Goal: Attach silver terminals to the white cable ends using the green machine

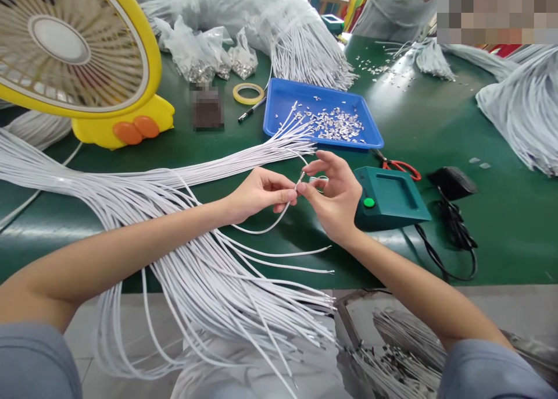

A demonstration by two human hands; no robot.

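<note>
My left hand [257, 192] pinches one white cord [279, 217] near its end, just above the green table. My right hand [333, 198] meets it from the right, thumb and forefinger closed on the cord's tip, where a small metal piece seems to sit. The cord loops down between both hands. A big bundle of white cords [143, 184] crosses under my left forearm and hangs over the table's front edge. Behind my hands stands a blue tray [279, 105] of small metal clips [337, 124].
A teal box with a green button [387, 196] sits right of my right hand, its black cable and adapter [451, 181] beyond. Red-handled scissors [401, 166], a tape roll [248, 92], a pen, bags of clips and a yellow fan [82, 56] stand behind. Another person is at the far edge.
</note>
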